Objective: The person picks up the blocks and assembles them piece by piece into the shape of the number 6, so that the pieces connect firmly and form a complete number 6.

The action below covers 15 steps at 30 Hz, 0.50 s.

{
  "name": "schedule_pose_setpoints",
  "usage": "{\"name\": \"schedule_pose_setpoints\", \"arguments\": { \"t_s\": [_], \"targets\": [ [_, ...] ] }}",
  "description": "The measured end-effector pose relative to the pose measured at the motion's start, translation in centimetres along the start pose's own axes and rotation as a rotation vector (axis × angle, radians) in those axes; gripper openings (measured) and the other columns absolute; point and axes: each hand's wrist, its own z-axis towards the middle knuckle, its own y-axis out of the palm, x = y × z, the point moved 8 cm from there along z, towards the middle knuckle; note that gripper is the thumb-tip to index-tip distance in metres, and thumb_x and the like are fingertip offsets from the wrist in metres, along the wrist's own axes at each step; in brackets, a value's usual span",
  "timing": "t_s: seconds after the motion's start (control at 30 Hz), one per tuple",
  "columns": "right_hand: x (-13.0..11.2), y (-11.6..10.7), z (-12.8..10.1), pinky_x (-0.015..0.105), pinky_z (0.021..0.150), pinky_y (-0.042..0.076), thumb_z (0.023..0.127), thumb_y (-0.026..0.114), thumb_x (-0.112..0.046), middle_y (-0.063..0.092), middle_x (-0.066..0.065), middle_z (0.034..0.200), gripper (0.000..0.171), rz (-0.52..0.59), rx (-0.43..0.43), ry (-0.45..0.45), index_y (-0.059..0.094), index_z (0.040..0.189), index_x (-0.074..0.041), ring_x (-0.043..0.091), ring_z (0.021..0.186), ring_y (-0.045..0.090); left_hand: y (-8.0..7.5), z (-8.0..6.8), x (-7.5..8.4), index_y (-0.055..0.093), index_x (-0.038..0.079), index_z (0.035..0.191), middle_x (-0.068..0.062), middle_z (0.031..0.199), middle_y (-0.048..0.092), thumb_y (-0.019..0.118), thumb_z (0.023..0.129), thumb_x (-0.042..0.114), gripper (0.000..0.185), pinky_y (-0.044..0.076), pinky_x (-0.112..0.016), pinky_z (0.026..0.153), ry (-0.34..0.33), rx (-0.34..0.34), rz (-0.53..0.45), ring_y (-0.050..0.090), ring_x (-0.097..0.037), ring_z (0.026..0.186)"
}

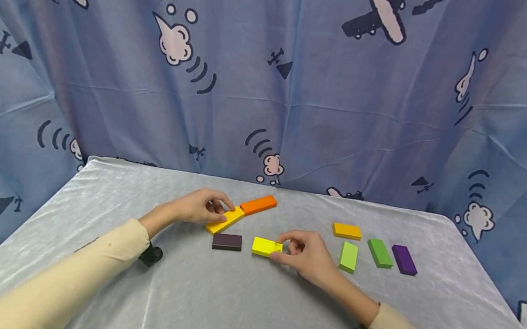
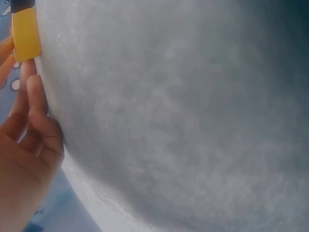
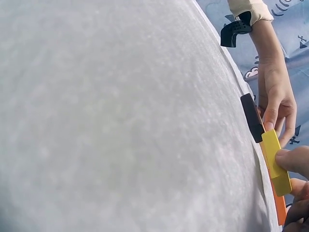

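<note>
Two hands at work among coloured blocks on a grey-clothed table. Our left hand has its fingertips on the amber block, which lies flat near the middle of the table, its far corner just beside an orange block; the fingers are bent over the block's far end, pressing rather than lifting it, as far as we can tell. Our right hand pinches the near-right end of the bright yellow block between thumb and fingers, the block flat on the cloth. A dark brown block lies just left of it, close but apart.

We judge these blocks light, rigid and smooth-faced, likely wood or plastic. They look thin, so a grip across the short edges or a pinch at one end, as the right hand has now, should hold them; the painted faces may slip under a loose grip. The cloth looks soft and slightly wrinkled, which could drag at a sliding block.

To the right, well apart from the hands, lie four more: an orange-yellow block, a light green block, a darker green block and a purple block. Bare cloth stretches between the hands and the near edge, and the far edge meets a blue curtain printed with aeroplanes. The left wrist view shows the amber block at our fingertips.
</note>
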Motion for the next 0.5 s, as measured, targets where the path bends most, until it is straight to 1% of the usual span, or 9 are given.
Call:
{"name": "schedule_pose_setpoints", "arguments": {
  "t_s": [0.3, 0.5],
  "targets": [
    [-0.39, 0.58, 0.19, 0.024, 0.049, 0.029, 0.082, 0.088, -0.015, 0.042, -0.003, 0.062, 0.023, 0.029, -0.005, -0.04, 0.074, 0.098, -0.005, 0.011, 0.054, 0.037, 0.02, 0.04, 0.0, 0.072, 0.01, 0.123, -0.003, 0.096, 0.067, 0.072, 0.096, 0.008, 0.026, 0.052, -0.033, 0.078, -0.008, -0.004, 0.001, 0.061, -0.02, 0.085],
    [-0.48, 0.89, 0.38, 0.024, 0.048, 0.029, 0.082, 0.087, -0.015, 0.042, -0.003, 0.061, 0.023, 0.033, -0.011, -0.04, 0.075, 0.099, -0.005, 0.01, 0.053, 0.036, 0.03, 0.06, -0.09, 0.072, 0.011, 0.122, -0.003, 0.097, 0.067, 0.072, 0.096, 0.008, 0.026, 0.052, -0.032, 0.078, -0.011, -0.004, 0.0, 0.061, -0.02, 0.085]
  ]
}}
